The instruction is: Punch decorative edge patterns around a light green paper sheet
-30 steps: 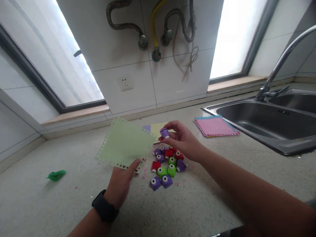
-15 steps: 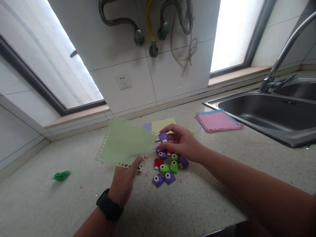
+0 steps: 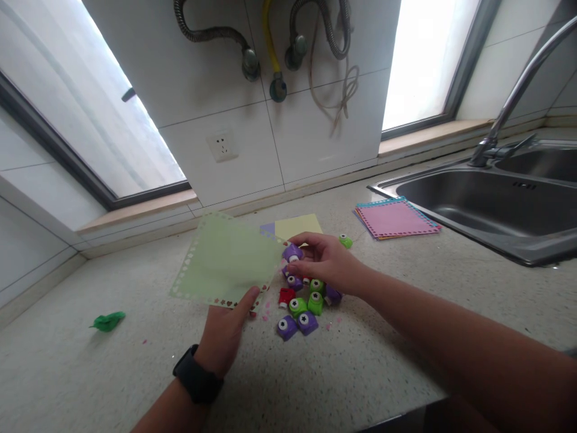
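Note:
My left hand [image 3: 232, 328], with a black watch at the wrist, grips a light green paper sheet [image 3: 229, 258] by its lower right corner, thumb on top. Small shapes are punched along several of the sheet's edges. Between the thumb and fingers of my right hand [image 3: 327, 261] is a purple craft punch [image 3: 293, 252], right at the sheet's right edge. Whether the paper sits in its slot I cannot tell. Below lie several more punches: a red punch [image 3: 286, 297], a green punch [image 3: 316, 303] and a purple punch [image 3: 286, 327] among them.
Yellow paper [image 3: 297, 226] lies behind my right hand. A stack of punched sheets with pink paper [image 3: 396, 219] on top lies by the steel sink [image 3: 487, 204]. A lone green punch [image 3: 345, 240] sits nearer. At left is a crumpled green thing [image 3: 108, 322]. Paper bits [image 3: 265, 313] are scattered about.
My right hand has moved the purple punch slightly left and down, closer against the green sheet's right edge. The left hand keeps its hold. The whole view has shifted a little.

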Demonstrator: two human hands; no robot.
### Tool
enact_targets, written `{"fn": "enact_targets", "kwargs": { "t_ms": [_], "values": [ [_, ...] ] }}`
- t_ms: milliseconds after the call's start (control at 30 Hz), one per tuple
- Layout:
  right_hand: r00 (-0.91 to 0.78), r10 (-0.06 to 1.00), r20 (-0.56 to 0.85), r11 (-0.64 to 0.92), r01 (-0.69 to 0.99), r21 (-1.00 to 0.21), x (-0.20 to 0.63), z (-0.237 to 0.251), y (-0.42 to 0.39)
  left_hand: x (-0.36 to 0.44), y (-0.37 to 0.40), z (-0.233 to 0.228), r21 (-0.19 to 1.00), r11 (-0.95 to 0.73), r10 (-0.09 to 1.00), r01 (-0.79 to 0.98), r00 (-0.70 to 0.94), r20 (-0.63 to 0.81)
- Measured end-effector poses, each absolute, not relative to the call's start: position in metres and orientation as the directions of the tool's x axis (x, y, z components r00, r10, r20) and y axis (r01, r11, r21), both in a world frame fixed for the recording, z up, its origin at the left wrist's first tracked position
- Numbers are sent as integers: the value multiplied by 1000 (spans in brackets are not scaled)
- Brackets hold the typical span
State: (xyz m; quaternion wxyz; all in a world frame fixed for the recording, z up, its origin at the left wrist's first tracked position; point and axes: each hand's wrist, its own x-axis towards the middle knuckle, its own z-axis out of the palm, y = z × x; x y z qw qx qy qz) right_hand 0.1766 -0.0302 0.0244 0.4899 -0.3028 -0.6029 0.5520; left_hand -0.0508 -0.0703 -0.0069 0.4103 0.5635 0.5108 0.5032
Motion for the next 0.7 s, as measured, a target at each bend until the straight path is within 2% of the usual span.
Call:
{"fn": "enact_targets", "kwargs": {
  "t_ms": [133, 333, 600, 700],
  "values": [
    [-386, 894, 226, 182, -147, -972, 176, 26, -31, -52, -71, -7, 972, -92, 995, 216, -20, 99],
    [-481, 852, 207, 172, -116, -978, 174, 26, -31, -49, -71, -7, 969, -149, 987, 196, -30, 158],
    [-474, 874, 107, 58, -117, -991, 172, 17, -28, -50, -72, -8, 963, -170, 985, 211, -5, 175],
    [-456, 887, 71, 11, -133, -991, 169, 16, -28, -50, -72, -10, 977, -129, 992, 172, 20, 128]
  ]
}}
